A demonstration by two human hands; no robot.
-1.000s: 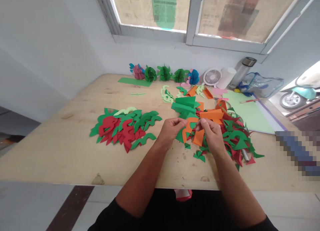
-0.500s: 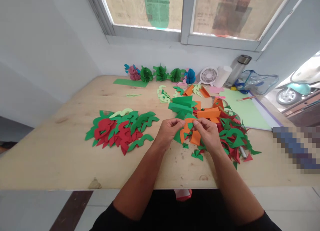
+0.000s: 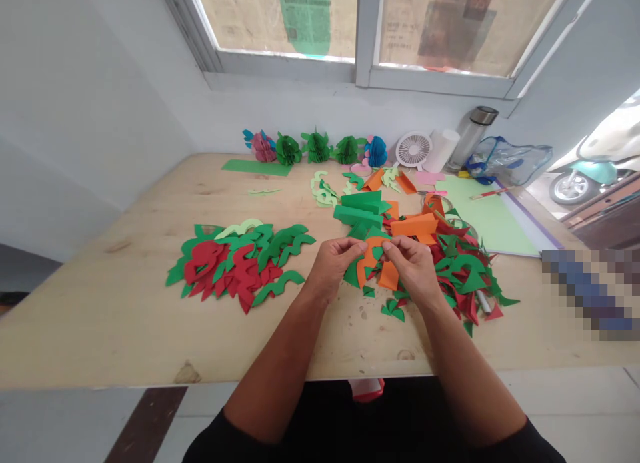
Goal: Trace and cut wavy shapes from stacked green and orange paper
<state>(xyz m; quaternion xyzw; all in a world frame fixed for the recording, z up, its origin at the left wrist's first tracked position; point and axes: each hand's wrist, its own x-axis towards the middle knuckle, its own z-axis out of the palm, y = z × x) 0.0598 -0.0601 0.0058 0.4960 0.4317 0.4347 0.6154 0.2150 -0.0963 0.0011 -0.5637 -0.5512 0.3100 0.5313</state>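
Note:
Between my two hands is an orange paper cutout (image 3: 369, 257) with a curved, arch-like outline. My left hand (image 3: 334, 266) pinches its left side between thumb and fingers. At its upper right, my right hand (image 3: 413, 263) pinches it the same way. Folded green paper (image 3: 359, 213) and folded orange paper (image 3: 414, 225) lie just beyond the hands. Right of my right hand spreads a heap of green and red paper scraps (image 3: 463, 269). A pile of wavy green cutouts (image 3: 280, 246) and red cutouts (image 3: 245, 266) lies left of my left hand.
Along the wall stand several honeycomb paper figures (image 3: 317, 147), a small white fan (image 3: 414, 149), a white roll (image 3: 442, 151) and a bottle (image 3: 473, 137). A clear pouch (image 3: 510, 161) and light green sheets (image 3: 493, 213) are at the right. The table's front edge (image 3: 150, 386) is near my body.
The camera view has shifted slightly. Both hands still pinch the orange cutout, with hardly any change in their pose.

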